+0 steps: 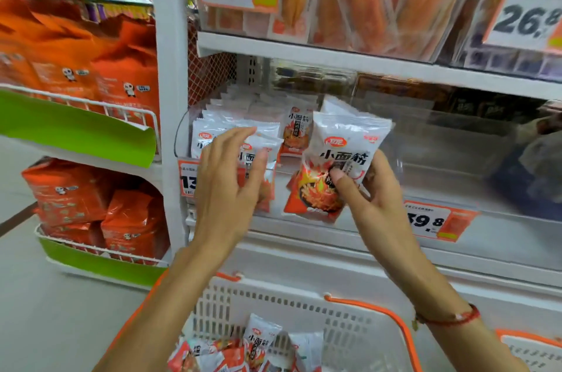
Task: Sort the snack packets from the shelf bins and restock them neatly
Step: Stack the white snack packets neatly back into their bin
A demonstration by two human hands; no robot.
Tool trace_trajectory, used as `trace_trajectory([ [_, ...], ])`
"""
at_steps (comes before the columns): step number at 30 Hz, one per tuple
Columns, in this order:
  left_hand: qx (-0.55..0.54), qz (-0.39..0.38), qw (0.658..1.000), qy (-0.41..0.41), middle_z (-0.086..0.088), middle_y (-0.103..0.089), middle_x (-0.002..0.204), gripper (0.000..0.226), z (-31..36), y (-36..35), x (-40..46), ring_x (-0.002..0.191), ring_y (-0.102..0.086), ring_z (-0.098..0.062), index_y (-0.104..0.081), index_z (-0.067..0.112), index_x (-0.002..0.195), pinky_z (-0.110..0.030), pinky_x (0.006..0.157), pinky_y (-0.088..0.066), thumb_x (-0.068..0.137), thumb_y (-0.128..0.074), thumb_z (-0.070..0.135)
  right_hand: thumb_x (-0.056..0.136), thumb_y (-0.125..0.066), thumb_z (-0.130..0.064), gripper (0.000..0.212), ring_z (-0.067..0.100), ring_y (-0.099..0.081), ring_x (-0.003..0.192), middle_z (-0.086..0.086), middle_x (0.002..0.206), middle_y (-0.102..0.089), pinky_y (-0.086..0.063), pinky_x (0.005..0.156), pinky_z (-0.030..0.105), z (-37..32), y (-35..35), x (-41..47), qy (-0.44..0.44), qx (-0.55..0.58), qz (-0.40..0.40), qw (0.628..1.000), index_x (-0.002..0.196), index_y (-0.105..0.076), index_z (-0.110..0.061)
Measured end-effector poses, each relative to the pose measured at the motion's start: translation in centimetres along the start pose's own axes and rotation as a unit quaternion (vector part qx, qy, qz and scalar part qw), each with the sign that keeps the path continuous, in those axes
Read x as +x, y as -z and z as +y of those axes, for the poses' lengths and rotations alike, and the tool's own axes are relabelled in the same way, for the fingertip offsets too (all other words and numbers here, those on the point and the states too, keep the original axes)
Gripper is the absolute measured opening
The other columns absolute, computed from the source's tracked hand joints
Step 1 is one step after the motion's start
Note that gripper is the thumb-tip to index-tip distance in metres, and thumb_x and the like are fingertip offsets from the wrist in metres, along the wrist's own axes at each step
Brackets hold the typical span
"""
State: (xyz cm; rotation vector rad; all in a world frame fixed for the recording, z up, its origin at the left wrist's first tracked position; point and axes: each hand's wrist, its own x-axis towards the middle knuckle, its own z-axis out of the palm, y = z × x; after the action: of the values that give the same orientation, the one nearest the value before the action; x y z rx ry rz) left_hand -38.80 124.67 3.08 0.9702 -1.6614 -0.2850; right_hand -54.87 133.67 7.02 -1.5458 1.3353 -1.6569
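Head camera, looking down at a shop shelf: your right hand (369, 186) pinches a small stack of white-and-orange snack packets (334, 158), thumb across the front, fingers curled behind, held upright just in front of the clear shelf bin (380, 219). Your left hand (231, 177) is spread, fingers nearly straight, touching the front packets of the row (243, 131) already standing in the bin's left side; it holds nothing. More loose packets (255, 347) lie in the white basket (273, 304) with orange handles below your arms. To restock neatly, I'd steady the standing row with the left palm, then slide the held stack in beside it, labels facing outward and upright, tops level, before letting go.
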Motion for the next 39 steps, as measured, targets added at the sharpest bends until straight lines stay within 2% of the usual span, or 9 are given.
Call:
trace_trajectory([
  [4,0.220,-0.094,0.969,-0.066,-0.005,-0.046,0.146,0.061,-3.4,-1.1,3.6,0.137,-0.038,-0.022,-0.045,0.015,0.142,-0.034,0.113,-0.026,0.096,-0.023,0.048,0.094,-0.055,-0.002,0.020,-0.001,-0.062,0.076,0.000,0.097,-0.065,-0.050,0.065,0.012,0.1,0.2,5.6,-0.064,-0.013,0.046,0.997,0.113,-0.055,-0.009],
  [8,0.274,-0.108,0.952,-0.086,-0.007,-0.053,0.141,0.059,-4.9,-2.3,4.2,0.131,-0.048,-0.025,-0.051,0.012,0.138,-0.039,0.107,-0.038,0.095,-0.030,0.046,0.095,-0.054,-0.008,0.010,0.012,-0.047,0.046,0.004,0.062,-0.054,-0.042,0.046,0.021,2.2,0.2,12.2,-0.295,0.059,-0.020,0.953,0.085,-0.055,-0.011],
  [10,0.275,-0.092,0.953,-0.087,-0.006,-0.055,0.139,0.055,-5.0,-2.4,4.2,0.128,-0.050,-0.024,-0.055,0.013,0.134,-0.038,0.105,-0.041,0.094,-0.033,0.044,0.094,-0.056,-0.011,0.002,0.011,-0.053,0.046,0.005,0.063,-0.057,-0.045,0.048,0.022,3.9,0.1,15.3,-0.316,-0.003,-0.013,0.949,0.092,-0.056,-0.010],
  [16,0.293,-0.089,0.949,-0.072,0.003,-0.047,0.145,0.059,-5.2,-2.5,4.0,0.135,-0.043,-0.018,-0.049,0.020,0.139,-0.037,0.105,-0.039,0.096,-0.023,0.052,0.094,-0.057,-0.005,0.034,0.025,-0.059,0.108,0.017,0.129,-0.059,-0.050,0.080,0.028,8.7,-1.6,20.4,-0.255,-0.130,-0.023,0.958,0.128,-0.054,0.000],
  [21,0.301,-0.089,0.947,-0.069,0.003,-0.048,0.145,0.058,-5.2,-2.5,3.9,0.134,-0.044,-0.019,-0.049,0.021,0.139,-0.039,0.105,-0.039,0.096,-0.024,0.052,0.081,-0.074,-0.014,0.039,0.025,-0.061,0.111,0.010,0.122,-0.065,-0.050,0.086,0.031,11.3,-2.3,21.6,-0.192,-0.316,-0.033,0.928,0.118,-0.062,-0.010],
  [26,0.310,-0.086,0.945,-0.064,0.003,-0.046,0.146,0.059,-5.0,-2.5,3.6,0.136,-0.040,-0.017,-0.046,0.022,0.141,-0.037,0.107,-0.034,0.097,-0.022,0.053,0.068,-0.085,-0.013,0.069,0.029,-0.060,0.113,0.010,0.127,-0.059,-0.053,0.094,0.039,12.2,-2.1,21.8,-0.226,-0.209,0.025,0.951,0.125,-0.046,-0.014],
  [30,0.311,-0.079,0.945,-0.063,0.003,-0.046,0.146,0.060,-4.9,-2.6,3.6,0.136,-0.040,-0.018,-0.045,0.021,0.142,-0.038,0.107,-0.034,0.096,-0.022,0.053,0.070,-0.082,-0.010,0.056,0.026,-0.062,0.107,0.006,0.119,-0.061,-0.056,0.088,0.044,12.4,-2.3,22.0,-0.192,-0.184,0.035,0.963,0.111,-0.044,-0.020],
  [35,0.312,-0.079,0.945,-0.061,0.003,-0.045,0.147,0.060,-4.9,-2.6,3.6,0.136,-0.039,-0.018,-0.045,0.022,0.142,-0.038,0.108,-0.033,0.096,-0.022,0.053,0.066,-0.088,-0.024,0.079,0.027,-0.056,0.119,0.008,0.131,-0.055,-0.052,0.095,0.041,12.4,-2.4,21.9,-0.174,-0.212,0.023,0.961,0.129,-0.042,-0.016],
  [39,0.315,-0.083,0.943,-0.061,0.004,-0.044,0.148,0.061,-4.9,-2.6,3.6,0.137,-0.038,-0.017,-0.044,0.023,0.143,-0.036,0.108,-0.031,0.096,-0.021,0.054,0.075,-0.080,-0.034,0.092,0.030,-0.042,0.130,0.010,0.148,-0.035,-0.048,0.097,0.042,11.4,-1.9,21.4,-0.037,-0.367,0.010,0.929,0.148,-0.023,-0.033],
])
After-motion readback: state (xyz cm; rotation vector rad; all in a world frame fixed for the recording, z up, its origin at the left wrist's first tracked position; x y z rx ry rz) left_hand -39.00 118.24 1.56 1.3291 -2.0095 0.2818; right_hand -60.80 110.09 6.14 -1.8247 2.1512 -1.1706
